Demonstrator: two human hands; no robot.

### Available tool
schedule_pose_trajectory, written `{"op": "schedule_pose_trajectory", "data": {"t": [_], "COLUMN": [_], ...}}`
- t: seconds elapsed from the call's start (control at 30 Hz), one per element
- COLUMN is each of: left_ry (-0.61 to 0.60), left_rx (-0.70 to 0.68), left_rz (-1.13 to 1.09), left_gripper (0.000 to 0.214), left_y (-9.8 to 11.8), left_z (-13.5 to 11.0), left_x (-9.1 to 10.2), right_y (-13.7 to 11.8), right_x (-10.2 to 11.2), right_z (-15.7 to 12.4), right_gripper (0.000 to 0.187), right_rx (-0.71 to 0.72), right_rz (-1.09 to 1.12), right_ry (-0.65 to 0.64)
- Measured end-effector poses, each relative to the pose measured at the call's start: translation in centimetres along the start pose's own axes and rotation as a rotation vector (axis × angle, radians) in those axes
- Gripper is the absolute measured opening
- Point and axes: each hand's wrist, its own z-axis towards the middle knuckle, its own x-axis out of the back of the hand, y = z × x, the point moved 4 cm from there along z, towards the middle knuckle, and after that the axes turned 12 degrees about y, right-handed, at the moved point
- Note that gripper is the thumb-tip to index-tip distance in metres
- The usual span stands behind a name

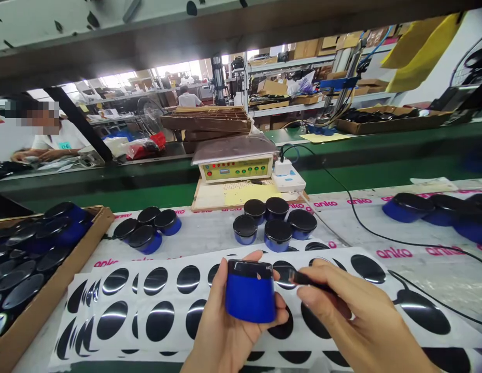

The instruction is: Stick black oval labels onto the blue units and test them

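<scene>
My left hand (225, 331) is wrapped round a small blue speaker (251, 295) with a glossy black top, held upright just above the sticker sheets. My right hand (357, 321) sits right beside it and pinches a thin black oval sticker (307, 280) that points toward the speaker's top edge. White sheets (120, 305) carrying rows of black oval stickers lie under both hands.
A cluster of blue speakers (274, 223) stands behind the sheets, more at left (150, 230) and right (435, 207). A cardboard box (50, 290) of speakers sits at the left edge. A test unit (235, 166) and a black cable (381, 235) lie beyond. A seated person (50, 140) works across the belt.
</scene>
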Motion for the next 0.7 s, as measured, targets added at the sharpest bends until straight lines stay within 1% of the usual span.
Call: {"op": "schedule_pose_trajectory", "data": {"t": [0.03,0.07,0.1,0.13,0.17,0.2,0.27,0.3,0.33,0.4,0.5,0.57,0.63,0.7], "left_ry": [0.012,0.014,0.002,-0.025,-0.060,-0.090,-0.093,-0.067,-0.035,0.013,0.028,0.029,0.052,0.104], "left_rx": [-0.005,-0.005,-0.003,-0.005,-0.011,-0.021,-0.037,-0.039,-0.033,-0.034,-0.078,-0.119,-0.118,-0.093], "left_rz": [0.019,0.046,0.076,0.104,0.124,0.132,0.104,0.081,0.065,0.067,0.091,0.102,0.112,0.120], "left_gripper": [0.047,0.044,0.042,0.041,0.042,0.044,0.047,0.047,0.047,0.046,0.042,0.044,0.047,0.050], "left_y": [-0.1,-0.2,-0.4,-0.5,-0.5,-0.4,0.0,0.3,0.5,0.7,0.5,0.3,0.2,0.2], "left_z": [0.0,0.1,0.1,0.2,0.1,0.1,-0.1,-0.2,-0.3,-0.3,-0.2,0.0,0.1,0.1], "left_x": [0.1,0.3,0.3,0.3,0.2,0.1,0.0,0.0,0.1,0.4,0.7,0.7,0.6,0.5], "right_y": [0.2,0.6,1.1,1.7,2.6,3.5,5.2,5.7,5.9,5.3,2.2,0.2,-1.0,-1.4], "right_x": [-0.3,-0.8,-1.3,-1.6,-1.6,-1.2,0.5,1.3,1.8,1.9,0.6,-0.4,-1.1,-1.2], "right_z": [-0.1,-0.1,-0.2,-0.1,0.2,0.6,1.5,1.8,1.9,1.7,0.7,0.1,0.0,0.3], "right_gripper": [0.012,0.020,0.026,0.030,0.031,0.032,0.035,0.034,0.034,0.034,0.029,0.033,0.039,0.041], "right_rx": [-0.091,-0.198,-0.307,-0.398,-0.459,-0.481,-0.449,-0.422,-0.392,-0.327,-0.184,-0.120,-0.076,-0.017], "right_rz": [0.033,0.087,0.148,0.189,0.185,0.123,-0.114,-0.218,-0.275,-0.245,-0.048,0.037,0.048,0.019], "right_ry": [-0.002,-0.028,-0.068,-0.081,-0.049,0.035,0.248,0.308,0.310,0.188,-0.069,-0.193,-0.235,-0.223]}}
